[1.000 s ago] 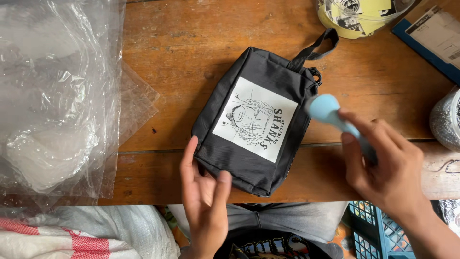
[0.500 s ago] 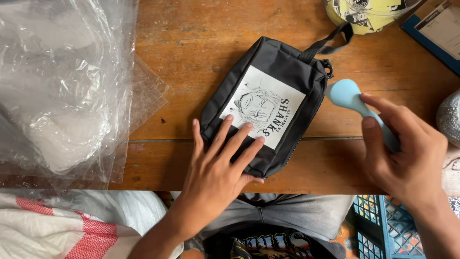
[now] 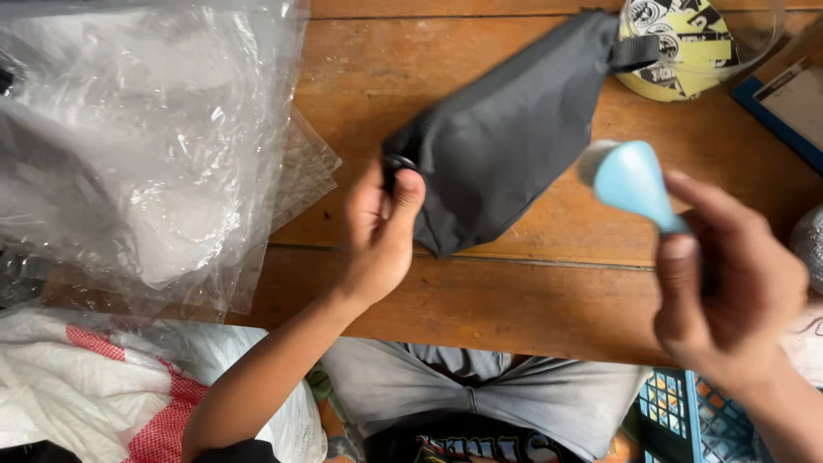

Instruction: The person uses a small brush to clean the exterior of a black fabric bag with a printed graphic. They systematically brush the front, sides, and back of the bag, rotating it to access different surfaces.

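A black fabric pouch (image 3: 514, 129) lies on the wooden table (image 3: 480, 296), plain side up, with a strap loop at its far right end. My left hand (image 3: 381, 227) pinches the pouch's near-left corner between thumb and fingers. My right hand (image 3: 729, 283) is at the right, closed around the handle of a light blue tool (image 3: 633, 182) with a rounded head. The blue head hovers just right of the pouch, apart from it.
A heap of clear plastic bags (image 3: 137, 146) covers the table's left side. A white and red sack (image 3: 94, 394) lies at lower left. A round yellow and black object (image 3: 686, 43) and a blue-edged board (image 3: 789, 107) sit at the back right. A blue crate (image 3: 686, 416) stands below.
The pouch has been flipped over: its white printed panel no longer shows. My left hand moved from flat on the pouch to gripping its corner. The right hand stayed beside it with the blue tool.
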